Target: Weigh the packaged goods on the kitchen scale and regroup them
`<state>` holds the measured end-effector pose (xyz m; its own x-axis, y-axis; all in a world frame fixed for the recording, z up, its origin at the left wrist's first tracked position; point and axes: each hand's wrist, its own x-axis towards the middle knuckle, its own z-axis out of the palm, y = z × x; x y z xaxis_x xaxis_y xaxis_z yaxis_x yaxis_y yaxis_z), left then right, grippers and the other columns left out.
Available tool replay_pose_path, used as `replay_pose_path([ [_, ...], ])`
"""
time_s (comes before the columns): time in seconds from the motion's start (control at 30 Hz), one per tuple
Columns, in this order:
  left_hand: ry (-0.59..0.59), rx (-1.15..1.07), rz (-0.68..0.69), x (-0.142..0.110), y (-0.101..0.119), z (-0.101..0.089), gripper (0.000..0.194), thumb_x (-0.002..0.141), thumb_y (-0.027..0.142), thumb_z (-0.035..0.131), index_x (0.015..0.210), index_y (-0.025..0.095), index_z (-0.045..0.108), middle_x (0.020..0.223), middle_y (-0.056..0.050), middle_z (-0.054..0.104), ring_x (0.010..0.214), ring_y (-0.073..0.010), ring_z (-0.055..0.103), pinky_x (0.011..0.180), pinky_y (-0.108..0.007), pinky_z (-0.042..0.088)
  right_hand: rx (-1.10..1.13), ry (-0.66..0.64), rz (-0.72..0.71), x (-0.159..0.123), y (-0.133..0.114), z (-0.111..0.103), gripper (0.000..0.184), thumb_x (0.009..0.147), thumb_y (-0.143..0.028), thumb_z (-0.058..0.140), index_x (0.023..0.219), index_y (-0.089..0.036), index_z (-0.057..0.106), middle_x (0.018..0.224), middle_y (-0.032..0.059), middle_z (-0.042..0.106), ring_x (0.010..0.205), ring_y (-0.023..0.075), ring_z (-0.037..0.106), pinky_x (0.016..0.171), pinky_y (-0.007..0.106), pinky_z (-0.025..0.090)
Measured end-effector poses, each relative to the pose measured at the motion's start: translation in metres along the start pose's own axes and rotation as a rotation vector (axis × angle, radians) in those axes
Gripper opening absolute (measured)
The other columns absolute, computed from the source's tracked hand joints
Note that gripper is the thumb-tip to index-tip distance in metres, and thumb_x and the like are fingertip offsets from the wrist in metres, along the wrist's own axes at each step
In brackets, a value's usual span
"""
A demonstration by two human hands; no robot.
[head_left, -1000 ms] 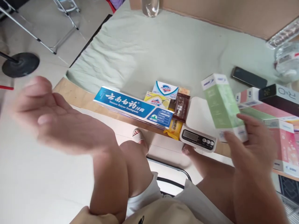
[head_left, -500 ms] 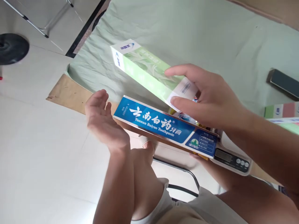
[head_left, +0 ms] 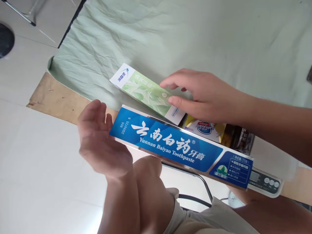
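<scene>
A blue toothpaste box (head_left: 165,143) with white lettering lies slantwise along the table's front edge, its right end over part of a small kitchen scale (head_left: 265,182). My left hand (head_left: 104,139) is open beside the box's left end, palm turned toward it and fingers slightly bent. Behind the blue box is a green and white toothpaste box (head_left: 146,91). My right hand (head_left: 202,94) is over its right end, thumb at the top face and fingers spread apart. Under that hand shows a yellow and white Safeguard soap box (head_left: 203,126), partly hidden. A dark brown packet (head_left: 242,139) lies right of it.
A wrinkled pale green cloth (head_left: 219,39) covers the table, with bare brown board (head_left: 56,96) along the front left edge. A black round base (head_left: 5,40) and a metal leg (head_left: 21,14) stand on the tiled floor. A dark object shows at the right edge.
The green box has come down from a raised tilt to lie flatter behind the blue box. My right hand has loosened from it. The view has shifted, revealing the soap box and packet more.
</scene>
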<state>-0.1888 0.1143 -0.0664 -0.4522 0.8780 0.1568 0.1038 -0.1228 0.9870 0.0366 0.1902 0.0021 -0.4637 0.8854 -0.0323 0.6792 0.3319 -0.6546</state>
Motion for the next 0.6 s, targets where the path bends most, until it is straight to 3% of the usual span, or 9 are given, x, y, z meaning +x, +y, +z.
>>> replay_pose_path([
  [0.13, 0.050, 0.007, 0.065, -0.013, 0.020, 0.020, 0.041, 0.084, 0.037, 0.062, 0.122, 0.025, 0.074, 0.130, -0.003, 0.070, 0.131, -0.0305, 0.064, 0.118, -0.050, 0.046, -0.063, -0.127, 0.037, 0.023, -0.006, 0.001, 0.046, 0.094, -0.035, 0.068, 0.140, -0.028, 0.067, 0.142, 0.0037, 0.073, 0.129, 0.0308, 0.071, 0.110, 0.051, 0.058],
  [0.23, 0.084, 0.019, 0.066, -0.013, 0.026, 0.028, 0.037, 0.076, 0.027, 0.066, 0.111, 0.025, 0.075, 0.118, -0.001, 0.074, 0.119, -0.0270, 0.068, 0.113, -0.048, 0.050, -0.081, -0.242, 0.066, 0.031, -0.010, 0.001, 0.056, 0.090, -0.025, 0.072, 0.145, -0.030, 0.064, 0.149, 0.0005, 0.070, 0.135, 0.0299, 0.069, 0.114, 0.052, 0.057],
  [0.37, 0.073, -0.064, 0.058, -0.008, 0.024, 0.029, 0.031, 0.073, 0.023, 0.066, 0.103, 0.026, 0.074, 0.108, -0.001, 0.079, 0.111, -0.0260, 0.071, 0.104, -0.046, 0.053, -0.034, -0.263, 0.018, 0.029, -0.004, -0.001, 0.055, 0.086, -0.027, 0.070, 0.140, -0.034, 0.066, 0.150, -0.0060, 0.070, 0.140, 0.0251, 0.066, 0.121, 0.050, 0.055],
  [0.5, 0.086, -0.094, -0.004, -0.008, 0.023, 0.027, 0.020, 0.074, 0.022, 0.067, 0.094, 0.024, 0.071, 0.092, -0.002, 0.079, 0.093, -0.0265, 0.074, 0.088, -0.046, 0.056, 0.034, -0.207, 0.002, 0.023, 0.004, -0.002, 0.045, 0.082, -0.030, 0.076, 0.126, -0.038, 0.074, 0.136, -0.0076, 0.077, 0.126, 0.0259, 0.074, 0.116, 0.049, 0.058],
  [0.6, 0.095, -0.020, -0.022, -0.009, 0.022, 0.025, 0.016, 0.075, 0.027, 0.067, 0.091, 0.024, 0.069, 0.087, -0.001, 0.075, 0.091, -0.0272, 0.074, 0.087, -0.047, 0.058, 0.004, -0.195, 0.015, 0.021, 0.003, 0.000, 0.049, 0.077, -0.029, 0.083, 0.125, -0.038, 0.076, 0.124, -0.0054, 0.081, 0.109, 0.0267, 0.077, 0.106, 0.046, 0.061],
])
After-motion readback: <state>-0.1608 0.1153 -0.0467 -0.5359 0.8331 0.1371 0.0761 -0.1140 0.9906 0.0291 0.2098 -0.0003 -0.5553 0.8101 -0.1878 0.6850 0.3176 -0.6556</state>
